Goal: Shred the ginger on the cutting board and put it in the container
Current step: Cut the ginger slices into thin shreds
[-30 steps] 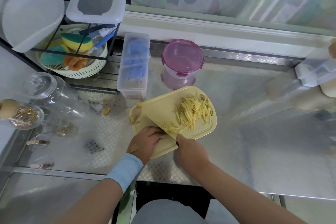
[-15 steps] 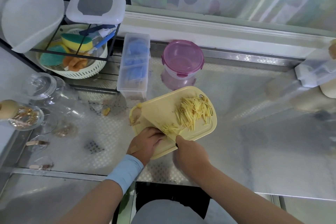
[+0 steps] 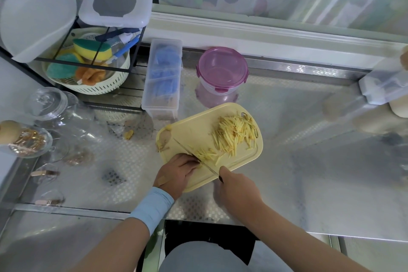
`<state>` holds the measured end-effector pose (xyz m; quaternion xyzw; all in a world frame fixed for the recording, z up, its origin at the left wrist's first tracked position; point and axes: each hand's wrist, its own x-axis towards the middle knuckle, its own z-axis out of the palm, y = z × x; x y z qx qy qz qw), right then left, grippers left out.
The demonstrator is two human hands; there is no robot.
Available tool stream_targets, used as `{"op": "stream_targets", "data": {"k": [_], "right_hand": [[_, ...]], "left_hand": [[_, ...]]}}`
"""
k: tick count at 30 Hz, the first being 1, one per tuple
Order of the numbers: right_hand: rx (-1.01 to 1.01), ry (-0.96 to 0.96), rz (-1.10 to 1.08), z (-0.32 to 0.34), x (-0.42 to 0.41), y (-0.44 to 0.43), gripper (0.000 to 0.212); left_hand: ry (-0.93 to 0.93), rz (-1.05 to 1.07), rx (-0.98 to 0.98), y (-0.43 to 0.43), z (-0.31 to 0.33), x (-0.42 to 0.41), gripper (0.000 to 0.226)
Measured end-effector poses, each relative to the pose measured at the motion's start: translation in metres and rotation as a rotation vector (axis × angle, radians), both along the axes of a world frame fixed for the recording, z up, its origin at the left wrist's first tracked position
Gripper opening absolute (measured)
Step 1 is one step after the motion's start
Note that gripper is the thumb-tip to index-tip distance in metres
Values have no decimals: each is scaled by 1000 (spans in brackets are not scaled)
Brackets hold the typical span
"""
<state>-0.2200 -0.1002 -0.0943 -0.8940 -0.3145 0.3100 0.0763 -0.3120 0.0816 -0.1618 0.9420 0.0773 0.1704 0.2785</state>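
Note:
A yellow cutting board (image 3: pixel 194 130) lies tilted on the steel counter. A heap of shredded ginger (image 3: pixel 235 133) covers its right half, and a small pile of ginger (image 3: pixel 204 154) lies at the blade. My right hand (image 3: pixel 235 185) grips the handle of a knife (image 3: pixel 187 150) whose blade runs up-left across the board. My left hand (image 3: pixel 176 172), fingers curled, holds down the ginger beside the blade. Ginger scraps (image 3: pixel 162 141) sit at the board's left edge. The pink lidded round container (image 3: pixel 221 74) stands behind the board.
A clear box (image 3: pixel 162 77) with blue contents stands left of the pink container. A black rack (image 3: pixel 72 35) with a basket of sponges fills the back left. Glass jars (image 3: pixel 47 104) stand at the left. A ginger bit (image 3: pixel 129 134) lies on the counter. White boxes (image 3: pixel 384 84) sit far right.
The knife blade has tipped from lying flat to standing on edge over the small ginger pile. Both hands stay in nearly the same place.

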Motion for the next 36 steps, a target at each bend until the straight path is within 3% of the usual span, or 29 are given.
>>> {"op": "stream_targets", "data": {"k": [18,22,26,31,36], "right_hand": [[9,-1,-26,-4,-5,10,15],[14,-8,-45,-6,-7,5,16],[-11,19,-18,-11,-4,17,19],[-22,42,1,-10,4,26,26],[19,6,7,-8,2,12,19]], "left_hand": [[-35,25,32,-3,1,0,27],[-67,12,16,-3,2,-1,43],[-17,18,-12,-4,4,0,29],[30,50,-21,-3,5,-1,30],[-1,68,8,-4,6,-1,30]]}}
